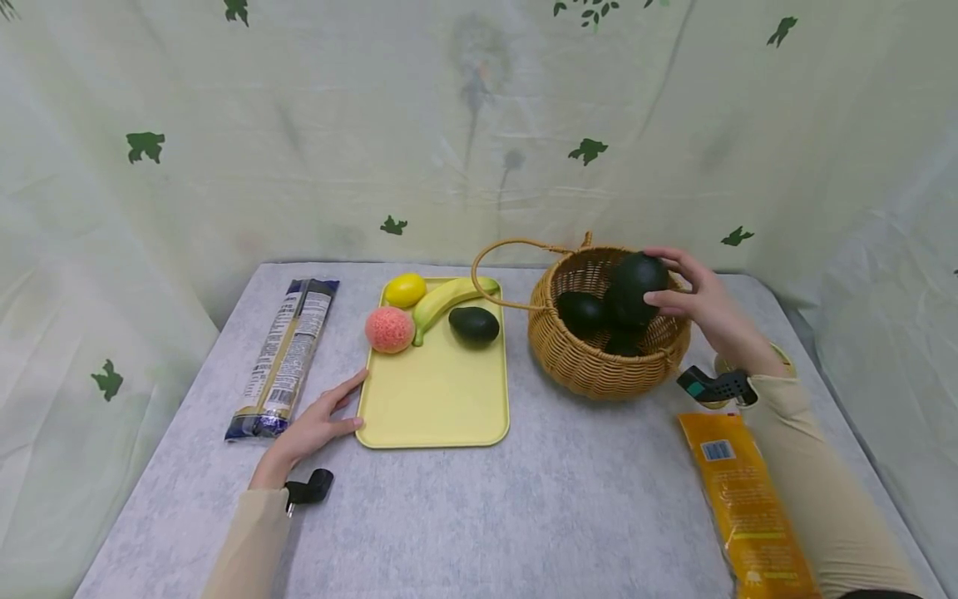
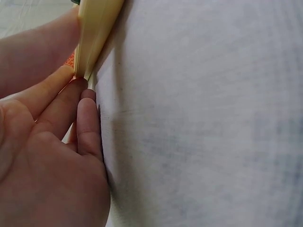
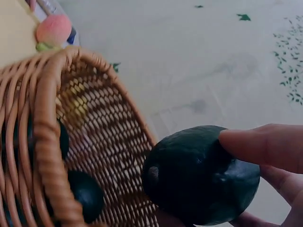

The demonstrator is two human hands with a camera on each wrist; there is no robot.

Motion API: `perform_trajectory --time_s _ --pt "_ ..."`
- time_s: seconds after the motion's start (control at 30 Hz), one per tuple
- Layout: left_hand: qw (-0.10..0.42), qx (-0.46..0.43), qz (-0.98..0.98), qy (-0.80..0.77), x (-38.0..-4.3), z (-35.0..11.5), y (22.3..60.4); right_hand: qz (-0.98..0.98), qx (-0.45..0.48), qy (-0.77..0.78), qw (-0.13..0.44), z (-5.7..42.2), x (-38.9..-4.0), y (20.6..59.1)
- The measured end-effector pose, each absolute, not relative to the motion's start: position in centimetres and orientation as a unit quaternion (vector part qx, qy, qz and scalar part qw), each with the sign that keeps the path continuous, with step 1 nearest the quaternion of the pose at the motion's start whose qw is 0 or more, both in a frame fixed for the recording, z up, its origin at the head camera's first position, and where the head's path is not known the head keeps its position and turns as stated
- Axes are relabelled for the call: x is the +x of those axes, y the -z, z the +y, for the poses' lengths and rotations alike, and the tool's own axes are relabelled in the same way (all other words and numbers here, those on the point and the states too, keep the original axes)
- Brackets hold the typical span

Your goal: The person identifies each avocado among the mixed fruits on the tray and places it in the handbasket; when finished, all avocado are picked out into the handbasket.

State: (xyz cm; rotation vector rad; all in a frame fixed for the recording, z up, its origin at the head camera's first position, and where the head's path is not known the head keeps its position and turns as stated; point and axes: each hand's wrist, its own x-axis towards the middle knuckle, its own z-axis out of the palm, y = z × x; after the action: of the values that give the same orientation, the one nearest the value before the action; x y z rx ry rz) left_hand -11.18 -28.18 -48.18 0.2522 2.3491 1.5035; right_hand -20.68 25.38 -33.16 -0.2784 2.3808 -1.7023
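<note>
My right hand (image 1: 699, 295) grips a dark green avocado (image 3: 201, 175) between thumb and fingers at the wicker basket's right side, within its opening in the head view. Inside the wicker basket (image 1: 591, 370) lie more dark avocados (image 1: 580, 312), partly hidden. My left hand (image 1: 314, 428) touches the left edge of a yellow tray (image 1: 434, 399), its fingers fairly straight along the rim. Towards the tray's far end are a lemon (image 1: 405, 290), a pink peach-like fruit (image 1: 389, 330), a banana (image 1: 445, 304) and another avocado (image 1: 474, 325).
A long printed packet (image 1: 284, 362) lies left of the tray. An orange packet (image 1: 748, 507) lies at the right, partly under my right forearm. Some round yellow-green thing (image 1: 783, 359) is mostly hidden behind the right wrist. The basket handle leans over the tray's far right corner.
</note>
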Motion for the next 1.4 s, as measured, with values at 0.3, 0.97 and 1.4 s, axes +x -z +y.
perform_trajectory --time_s 0.3,0.97,1.4 --pt "0.168 0.079 0.827 -0.531 -11.2 -28.2 48.2 0.873 -0.123 0.456 0.125 25.8 -21.1 32.9" --pt "0.172 0.089 0.827 -0.528 -11.1 -28.2 48.1 0.922 -0.218 0.313 0.066 24.3 -21.3 32.8" --pt "0.171 0.085 0.831 -0.523 -11.3 -28.3 48.3 0.837 -0.188 0.504 0.104 23.3 -21.0 33.1"
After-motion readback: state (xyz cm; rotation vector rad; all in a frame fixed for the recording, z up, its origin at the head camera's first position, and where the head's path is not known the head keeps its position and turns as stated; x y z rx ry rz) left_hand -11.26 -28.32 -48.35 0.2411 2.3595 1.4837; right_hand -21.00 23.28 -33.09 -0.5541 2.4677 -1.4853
